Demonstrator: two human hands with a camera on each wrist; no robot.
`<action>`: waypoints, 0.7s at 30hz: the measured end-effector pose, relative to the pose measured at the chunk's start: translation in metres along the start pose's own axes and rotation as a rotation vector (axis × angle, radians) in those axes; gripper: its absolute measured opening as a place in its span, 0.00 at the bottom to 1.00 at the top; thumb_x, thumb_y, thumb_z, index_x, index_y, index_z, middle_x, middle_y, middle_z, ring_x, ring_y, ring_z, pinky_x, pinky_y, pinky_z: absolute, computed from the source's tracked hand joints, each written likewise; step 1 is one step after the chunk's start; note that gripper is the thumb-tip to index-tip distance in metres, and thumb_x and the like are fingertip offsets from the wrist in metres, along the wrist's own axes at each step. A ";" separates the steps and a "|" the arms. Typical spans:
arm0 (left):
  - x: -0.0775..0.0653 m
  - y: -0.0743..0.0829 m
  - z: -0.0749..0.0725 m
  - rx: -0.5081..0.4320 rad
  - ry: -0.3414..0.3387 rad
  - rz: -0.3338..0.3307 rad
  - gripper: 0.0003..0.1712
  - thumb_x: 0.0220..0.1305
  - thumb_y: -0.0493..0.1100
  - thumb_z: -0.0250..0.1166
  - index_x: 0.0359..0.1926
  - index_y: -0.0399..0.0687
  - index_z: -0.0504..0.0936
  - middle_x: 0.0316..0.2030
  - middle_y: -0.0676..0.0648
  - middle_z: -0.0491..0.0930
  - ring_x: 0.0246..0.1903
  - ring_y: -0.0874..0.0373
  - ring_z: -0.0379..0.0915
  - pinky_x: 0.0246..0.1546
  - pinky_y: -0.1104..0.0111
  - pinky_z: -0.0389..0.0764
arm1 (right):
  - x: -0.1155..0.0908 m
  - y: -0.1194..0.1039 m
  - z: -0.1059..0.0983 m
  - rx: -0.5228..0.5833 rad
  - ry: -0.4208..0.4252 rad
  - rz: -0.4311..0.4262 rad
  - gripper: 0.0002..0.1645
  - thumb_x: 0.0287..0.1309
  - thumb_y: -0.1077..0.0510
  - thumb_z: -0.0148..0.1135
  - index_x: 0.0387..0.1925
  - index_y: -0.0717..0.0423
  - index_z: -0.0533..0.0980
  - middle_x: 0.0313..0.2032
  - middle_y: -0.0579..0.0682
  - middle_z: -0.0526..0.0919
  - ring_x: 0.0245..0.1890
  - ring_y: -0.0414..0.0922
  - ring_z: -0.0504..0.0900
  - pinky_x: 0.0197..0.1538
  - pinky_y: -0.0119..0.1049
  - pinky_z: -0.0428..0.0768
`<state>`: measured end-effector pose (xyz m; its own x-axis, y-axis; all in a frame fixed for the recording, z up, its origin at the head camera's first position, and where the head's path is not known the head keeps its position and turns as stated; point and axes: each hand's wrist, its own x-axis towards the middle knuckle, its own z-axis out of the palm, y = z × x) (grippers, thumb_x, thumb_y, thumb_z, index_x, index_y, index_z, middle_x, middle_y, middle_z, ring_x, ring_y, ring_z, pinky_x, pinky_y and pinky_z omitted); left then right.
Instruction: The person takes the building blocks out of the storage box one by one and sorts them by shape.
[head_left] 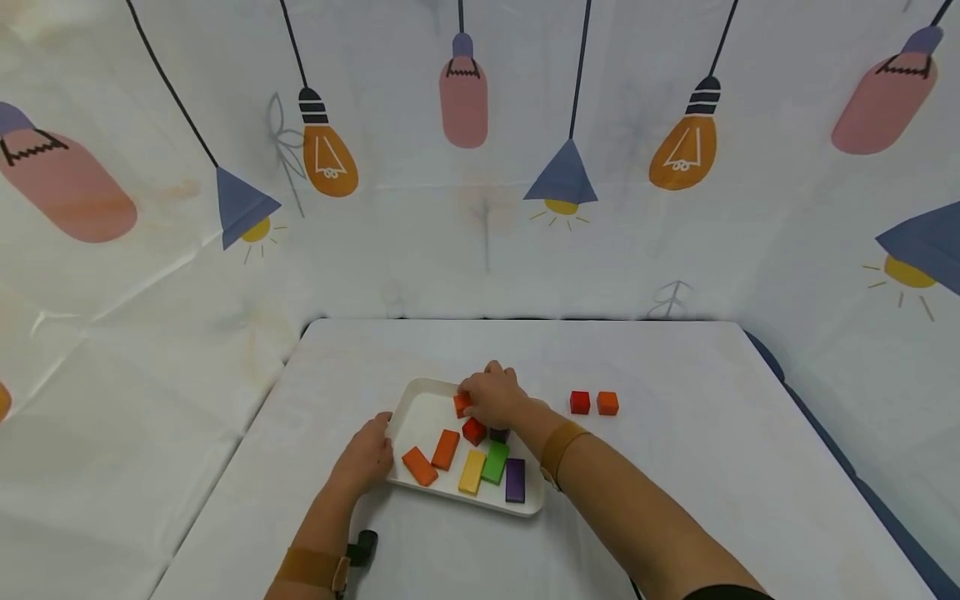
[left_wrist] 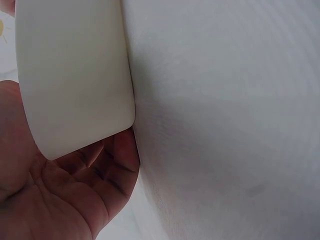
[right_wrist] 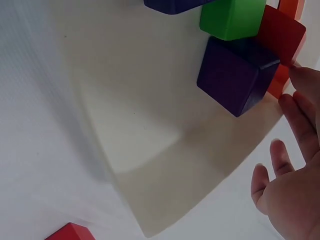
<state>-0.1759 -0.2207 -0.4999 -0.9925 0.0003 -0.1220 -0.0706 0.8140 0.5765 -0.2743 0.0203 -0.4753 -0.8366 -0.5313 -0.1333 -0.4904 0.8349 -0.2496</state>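
A white tray (head_left: 420, 421) lies tilted slightly askew on the table. At its left end my left hand (head_left: 367, 454) grips the tray; the left wrist view has the fingers curled about the tray's corner wall (left_wrist: 75, 80). Over the far side of the tray, my right hand (head_left: 493, 397) pinches an orange block (head_left: 462, 406) between thumb and fingers. Close to those fingertips sit a red cube (head_left: 474, 431) and a dark purple cube (right_wrist: 230, 75). Nearer the front are two orange blocks (head_left: 446, 450), a yellow block (head_left: 472, 472), a green block (head_left: 495, 462) and a long purple block (head_left: 515, 481).
Right of the tray, a red cube (head_left: 580, 402) and an orange cube (head_left: 608, 403) stand side by side on the white table (head_left: 675, 500). A lamp-patterned sheet (head_left: 390, 242) hangs behind the table. Each wrist wears a brown strap (head_left: 561, 450).
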 end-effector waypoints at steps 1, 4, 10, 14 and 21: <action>-0.001 -0.001 0.000 0.004 0.005 0.010 0.26 0.77 0.29 0.52 0.72 0.25 0.67 0.61 0.27 0.77 0.63 0.34 0.75 0.65 0.39 0.74 | 0.000 0.000 0.001 -0.001 0.000 0.001 0.22 0.71 0.45 0.71 0.63 0.40 0.85 0.53 0.40 0.86 0.56 0.50 0.70 0.55 0.48 0.71; -0.002 -0.001 0.000 0.014 0.017 0.035 0.26 0.76 0.28 0.52 0.71 0.24 0.68 0.60 0.26 0.78 0.62 0.33 0.76 0.64 0.40 0.75 | -0.001 -0.003 0.002 0.000 -0.001 0.004 0.23 0.70 0.44 0.71 0.64 0.40 0.85 0.54 0.40 0.86 0.56 0.51 0.70 0.54 0.48 0.72; 0.000 -0.003 0.001 0.018 0.018 0.042 0.26 0.77 0.29 0.51 0.71 0.24 0.68 0.60 0.27 0.77 0.62 0.34 0.75 0.64 0.40 0.74 | 0.000 -0.005 0.003 -0.037 0.019 0.011 0.25 0.69 0.42 0.72 0.65 0.39 0.84 0.57 0.40 0.86 0.56 0.51 0.71 0.55 0.49 0.71; 0.002 -0.003 0.003 0.016 0.013 0.035 0.26 0.77 0.29 0.51 0.72 0.25 0.68 0.62 0.27 0.77 0.63 0.34 0.74 0.65 0.40 0.74 | -0.003 -0.005 0.000 -0.056 0.017 0.023 0.21 0.71 0.44 0.70 0.62 0.38 0.86 0.56 0.39 0.86 0.55 0.50 0.71 0.55 0.49 0.70; 0.002 -0.002 0.003 0.012 0.007 0.009 0.26 0.78 0.30 0.51 0.73 0.26 0.67 0.64 0.27 0.76 0.65 0.34 0.74 0.66 0.40 0.73 | -0.001 -0.003 -0.001 -0.082 -0.003 0.012 0.25 0.69 0.41 0.72 0.64 0.37 0.85 0.58 0.38 0.85 0.54 0.49 0.70 0.55 0.48 0.69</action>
<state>-0.1776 -0.2201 -0.5036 -0.9938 0.0035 -0.1112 -0.0607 0.8207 0.5682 -0.2719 0.0186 -0.4733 -0.8420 -0.5214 -0.1384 -0.4988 0.8502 -0.1685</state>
